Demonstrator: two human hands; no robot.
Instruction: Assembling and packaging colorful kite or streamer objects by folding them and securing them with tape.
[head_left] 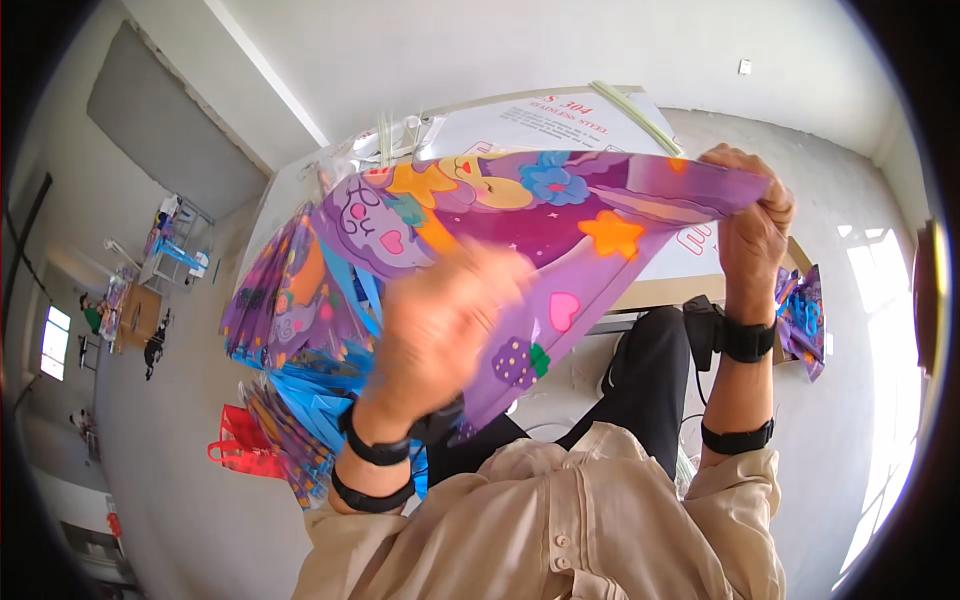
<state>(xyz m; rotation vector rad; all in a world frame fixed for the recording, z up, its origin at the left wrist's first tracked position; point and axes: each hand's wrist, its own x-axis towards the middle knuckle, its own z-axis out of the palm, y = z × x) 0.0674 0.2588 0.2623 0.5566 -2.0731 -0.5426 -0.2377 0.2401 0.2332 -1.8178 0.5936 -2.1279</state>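
Note:
A purple glossy bag or bag panel (560, 240), printed with stars, flowers and hearts, is stretched slantwise in front of me above the table. My right hand (755, 205) is closed on its far right corner, the material bunched between the fingers. My left hand (450, 325) is raised in front of the bag's left part, smeared by motion. Its fingers look curled, but whether they grip anything cannot be made out. Left of that hand lies a thick fanned pile of similar purple printed bags (285, 290) with bright blue parts (300, 400) hanging below.
A white cardboard sheet with red print (560, 115) covers the table, with pale green strips (635, 115) on its far edge. A red bag (240, 445) is at the lower left. More purple printed pieces (800, 315) sit at the right. People and worktables (180, 255) appear far left.

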